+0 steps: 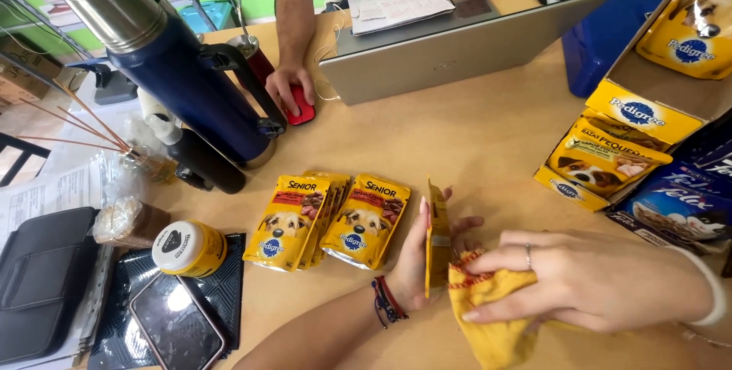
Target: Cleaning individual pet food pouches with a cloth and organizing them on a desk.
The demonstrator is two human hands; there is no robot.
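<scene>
**Pouch on edge, cloth against it**

Your left hand point(415, 259) grips a yellow pouch point(438, 237) upright near the table's point(488, 141) front edge; your right hand point(587, 278) pinches a yellow cloth point(488, 313) against it. Press hard and the pouch could slip. Beyond lies a pouch stack point(328, 219).

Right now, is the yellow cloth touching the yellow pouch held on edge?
Touching: the head view shows the yellow cloth pressed against the yellow pouch.

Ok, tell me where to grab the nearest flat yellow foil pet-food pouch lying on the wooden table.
Probably the flat yellow foil pouch by its free right edge, coming from the right: its left edge tucks against the overlapping stack of yellow pouches.
</scene>
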